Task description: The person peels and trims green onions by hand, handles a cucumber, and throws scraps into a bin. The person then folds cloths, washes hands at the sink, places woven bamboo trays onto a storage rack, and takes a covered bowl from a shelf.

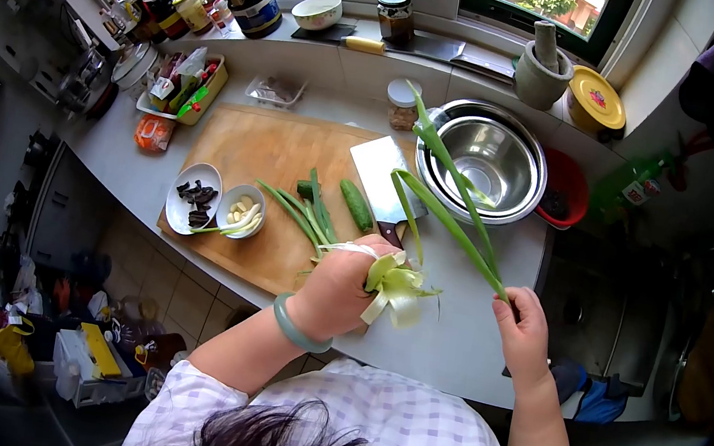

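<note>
Pale leafy vegetable pieces (401, 286) stick out of my left hand (339, 283), which is closed around them over the board's right front edge. My right hand (522, 330) pinches the end of a long green scallion (467, 216), whose leaves reach over the steel bowls (488, 164). On the wooden cutting board (250, 140) lie more scallions (299, 215), a cucumber (356, 206) and a cleaver (382, 172). Dark pieces fill a white dish (180, 215) at the board's left, beside a small bowl of garlic cloves (244, 211).
A red bowl (575, 192) stands right of the steel bowls, near the sink (594, 320). Bottles (163, 9), a white bowl (317, 13), a jar (395, 18) and a stone mortar (541, 74) line the window ledge. A packed basket (201, 101) sits at the back left.
</note>
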A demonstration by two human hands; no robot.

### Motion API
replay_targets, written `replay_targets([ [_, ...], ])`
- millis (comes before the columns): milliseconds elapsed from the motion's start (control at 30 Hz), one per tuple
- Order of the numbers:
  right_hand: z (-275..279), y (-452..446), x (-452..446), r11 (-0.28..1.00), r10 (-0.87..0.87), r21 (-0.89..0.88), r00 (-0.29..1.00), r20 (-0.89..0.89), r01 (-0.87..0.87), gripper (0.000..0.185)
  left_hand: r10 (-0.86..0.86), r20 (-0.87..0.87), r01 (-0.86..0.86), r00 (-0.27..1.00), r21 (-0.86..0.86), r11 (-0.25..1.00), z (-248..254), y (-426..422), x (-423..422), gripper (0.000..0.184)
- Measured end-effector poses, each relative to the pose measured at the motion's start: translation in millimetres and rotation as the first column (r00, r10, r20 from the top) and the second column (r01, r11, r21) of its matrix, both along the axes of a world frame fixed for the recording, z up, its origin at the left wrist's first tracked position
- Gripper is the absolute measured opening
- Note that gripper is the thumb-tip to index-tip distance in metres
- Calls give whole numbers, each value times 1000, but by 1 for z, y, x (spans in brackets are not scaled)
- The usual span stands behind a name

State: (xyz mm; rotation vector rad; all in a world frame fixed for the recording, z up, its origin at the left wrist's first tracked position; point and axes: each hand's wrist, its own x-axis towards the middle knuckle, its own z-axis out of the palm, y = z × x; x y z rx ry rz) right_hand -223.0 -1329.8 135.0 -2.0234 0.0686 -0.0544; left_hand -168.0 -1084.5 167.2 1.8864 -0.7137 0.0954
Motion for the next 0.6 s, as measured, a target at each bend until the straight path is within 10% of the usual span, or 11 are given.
replay_targets([
  [233, 16, 13, 1, 961, 101, -271, 985, 141, -60, 8, -91, 257, -39, 962, 459, 888, -14, -20, 20, 33],
  [600, 26, 17, -5, 925, 161, -366, 979, 126, -105, 7, -176, 344, 14, 922, 425, 905, -24, -29, 16, 25],
])
